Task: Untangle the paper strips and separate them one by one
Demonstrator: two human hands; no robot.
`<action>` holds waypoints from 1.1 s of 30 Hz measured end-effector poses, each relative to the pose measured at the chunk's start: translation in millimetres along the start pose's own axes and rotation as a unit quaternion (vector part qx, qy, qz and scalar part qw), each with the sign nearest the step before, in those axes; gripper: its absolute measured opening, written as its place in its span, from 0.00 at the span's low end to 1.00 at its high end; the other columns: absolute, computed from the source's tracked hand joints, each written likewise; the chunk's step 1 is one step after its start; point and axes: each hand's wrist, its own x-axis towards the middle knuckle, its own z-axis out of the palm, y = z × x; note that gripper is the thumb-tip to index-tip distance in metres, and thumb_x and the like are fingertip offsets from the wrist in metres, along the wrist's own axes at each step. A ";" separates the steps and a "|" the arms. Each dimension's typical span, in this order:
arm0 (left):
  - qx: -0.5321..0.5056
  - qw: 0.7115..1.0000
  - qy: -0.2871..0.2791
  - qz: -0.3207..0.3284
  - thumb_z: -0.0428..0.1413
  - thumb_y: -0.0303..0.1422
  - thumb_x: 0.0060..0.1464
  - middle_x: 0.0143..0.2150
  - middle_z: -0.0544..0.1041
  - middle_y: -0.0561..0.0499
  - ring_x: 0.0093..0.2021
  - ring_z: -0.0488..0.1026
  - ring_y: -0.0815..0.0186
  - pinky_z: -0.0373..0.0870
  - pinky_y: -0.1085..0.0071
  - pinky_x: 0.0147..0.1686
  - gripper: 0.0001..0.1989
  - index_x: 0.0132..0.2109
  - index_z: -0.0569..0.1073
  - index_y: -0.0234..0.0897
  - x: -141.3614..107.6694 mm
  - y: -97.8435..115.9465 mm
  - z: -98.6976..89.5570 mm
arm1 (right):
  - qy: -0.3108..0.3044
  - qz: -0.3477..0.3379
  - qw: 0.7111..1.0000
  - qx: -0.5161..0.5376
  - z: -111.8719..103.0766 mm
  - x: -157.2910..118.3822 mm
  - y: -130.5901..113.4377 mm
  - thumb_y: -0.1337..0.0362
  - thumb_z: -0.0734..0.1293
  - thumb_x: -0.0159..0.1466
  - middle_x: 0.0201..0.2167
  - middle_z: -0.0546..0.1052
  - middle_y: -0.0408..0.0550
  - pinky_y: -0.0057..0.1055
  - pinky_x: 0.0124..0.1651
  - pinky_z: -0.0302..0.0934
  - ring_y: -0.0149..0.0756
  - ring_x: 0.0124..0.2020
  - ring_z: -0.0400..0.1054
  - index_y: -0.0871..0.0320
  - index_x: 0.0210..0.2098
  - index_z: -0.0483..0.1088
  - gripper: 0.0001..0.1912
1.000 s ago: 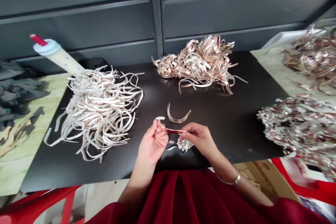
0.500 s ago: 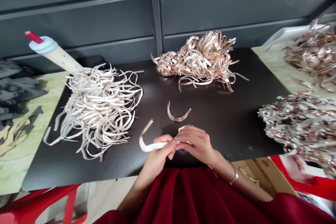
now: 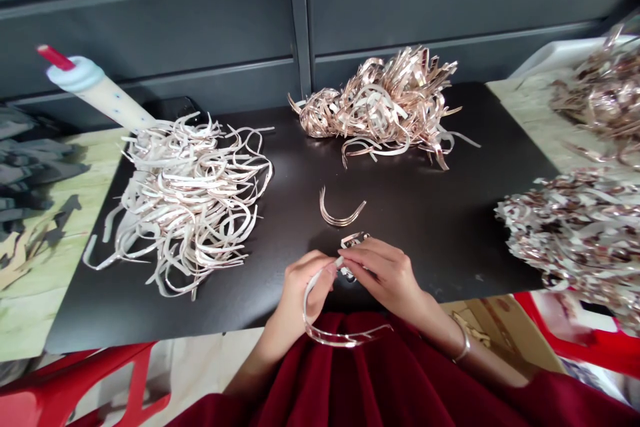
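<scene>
My left hand is closed around a narrow, flexible strip, white on one face and shiny rose-gold on the other. Its long tail bends down past my wrist and curls to the right over my lap. The fingertips of my right hand pinch at the strip's upper end, close against my left thumb. Just behind and beneath my right fingers lie short curled pieces, partly hidden. A few thin rose-gold curved strips rest on the black board beyond my hands.
Left on the board is a heap of white strips, beside a pale cylinder with a red stick. A rose-gold strip heap lies at the back. Short curled pieces are piled at right. A red stool stands below left.
The strip's free end has swung from pointing up and left to hanging down and curling right over my lap. My two hands stay together, and my view has shifted slightly.
</scene>
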 end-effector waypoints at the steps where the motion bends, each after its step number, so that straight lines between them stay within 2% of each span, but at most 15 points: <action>1: -0.001 1.000 0.001 0.000 0.47 0.34 0.60 0.25 0.70 0.50 0.25 0.67 0.69 0.62 0.73 0.28 0.17 0.26 0.72 0.36 -0.8 -1.6 0.5 | -0.008 -0.003 1.000 -0.008 0.1 -0.6 1.0 0.69 0.62 0.64 0.33 0.78 0.49 0.34 0.37 0.68 0.37 0.34 0.72 0.56 0.42 0.74 0.11; 6: 0.012 1.000 -0.016 -0.009 0.46 0.33 0.61 0.28 0.70 0.51 0.26 0.67 0.69 0.62 0.73 0.29 0.15 0.30 0.72 0.36 -2.8 -8.7 2.0 | -0.034 -0.015 0.998 -0.042 1.2 -2.1 5.1 0.69 0.60 0.65 0.33 0.78 0.50 0.35 0.38 0.67 0.38 0.35 0.70 0.57 0.43 0.74 0.11; 10: 0.019 0.999 -0.028 -0.012 0.44 0.32 0.62 0.30 0.69 0.51 0.28 0.67 0.69 0.62 0.74 0.30 0.14 0.34 0.72 0.36 -3.3 -7.3 2.9 | -0.043 -0.003 0.995 -0.085 4.5 -3.7 6.2 0.67 0.60 0.66 0.32 0.76 0.51 0.33 0.36 0.67 0.37 0.35 0.69 0.57 0.39 0.75 0.11; 19: 0.049 0.999 -0.015 -0.006 0.44 0.30 0.62 0.28 0.69 0.51 0.28 0.66 0.69 0.60 0.73 0.30 0.16 0.28 0.69 0.36 -2.8 -3.0 5.3 | -0.025 -0.025 0.993 -0.109 14.1 0.3 9.7 0.72 0.60 0.62 0.24 0.73 0.48 0.29 0.32 0.62 0.34 0.27 0.67 0.58 0.27 0.73 0.12; 26: 0.029 0.998 -0.026 -0.039 0.43 0.33 0.62 0.25 0.68 0.52 0.26 0.66 0.69 0.60 0.73 0.30 0.18 0.26 0.68 0.35 -2.8 -9.7 8.2 | -0.037 -0.008 0.994 -0.105 16.5 2.7 13.0 0.72 0.59 0.61 0.22 0.71 0.46 0.27 0.31 0.60 0.32 0.25 0.65 0.58 0.23 0.72 0.15; 29: 0.016 0.998 -0.024 -0.059 0.43 0.36 0.63 0.24 0.68 0.53 0.25 0.65 0.70 0.61 0.73 0.29 0.19 0.27 0.69 0.35 -3.9 -12.3 8.4 | -0.030 0.010 0.998 -0.053 16.3 0.5 16.3 0.72 0.59 0.61 0.22 0.72 0.45 0.26 0.30 0.60 0.30 0.24 0.65 0.58 0.25 0.73 0.13; 33: 0.015 0.998 -0.008 -0.059 0.42 0.38 0.63 0.25 0.68 0.53 0.25 0.65 0.70 0.61 0.74 0.28 0.19 0.28 0.70 0.35 -3.9 -12.8 8.5 | -0.042 0.018 0.999 0.012 12.0 -3.2 18.9 0.71 0.62 0.63 0.27 0.75 0.47 0.25 0.31 0.62 0.30 0.27 0.68 0.59 0.35 0.74 0.09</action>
